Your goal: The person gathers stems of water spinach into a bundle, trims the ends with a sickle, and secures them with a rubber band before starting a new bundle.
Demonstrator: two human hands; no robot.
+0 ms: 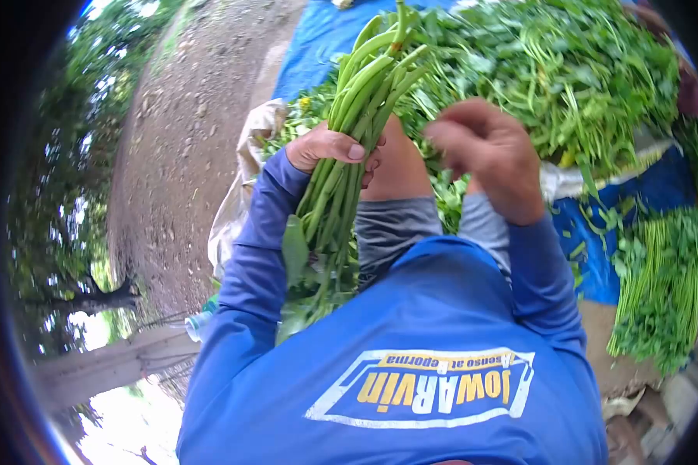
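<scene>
A bundle of long green leafy-vegetable stems (pixel 357 108) is gripped in my left hand (pixel 333 147), thumb across the front and fingers wrapped behind. The cut stem ends point up and away from me; the leaves (pixel 295 252) hang down towards my lap. My right hand (pixel 492 155) is raised to the right of the bundle, apart from it, above my knee. Its fingers are bent and smeared by motion, and nothing shows plainly between them. Beyond both hands lies a large heap of loose leafy greens (pixel 551 77).
A blue tarp (pixel 306 46) lies under the heap, with a whitish sack (pixel 248 147) along the left. Sorted green bunches (pixel 659 271) lie at the right. Part of another person (pixel 690 89) shows at the far right edge. Stony dirt ground (pixel 186 132) stretches out on the left.
</scene>
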